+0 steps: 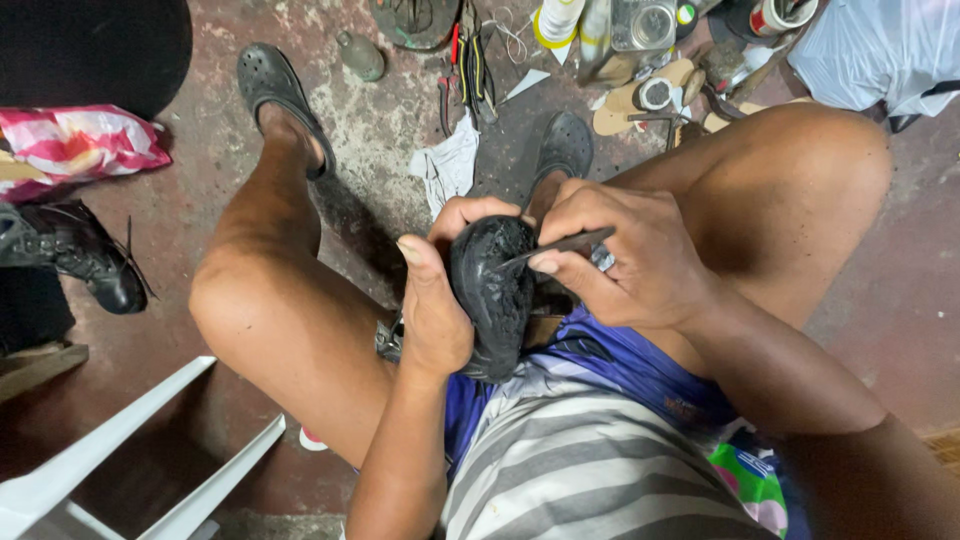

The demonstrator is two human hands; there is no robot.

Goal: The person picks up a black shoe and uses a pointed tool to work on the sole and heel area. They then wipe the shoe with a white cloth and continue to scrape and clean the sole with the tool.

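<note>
A black shoe [492, 290] rests sole-up between my knees, its worn rubber sole facing me. My left hand [432, 300] wraps around the shoe's left side and toe, thumb along the edge. My right hand [625, 255] pinches a thin dark blade-like tool [562, 244], whose tip lies on the sole near its upper right edge. A ring shows on a finger of that hand. I sit with both bare legs spread, feet in dark clogs [270, 85] on the floor.
A black boot [85, 262] and a pink-and-white bag [80, 142] lie at the left. A white cloth [447, 165], pliers [465, 70], sandal soles [625, 100], jars and glue tubs clutter the far floor. A white chair frame [120, 440] stands at lower left.
</note>
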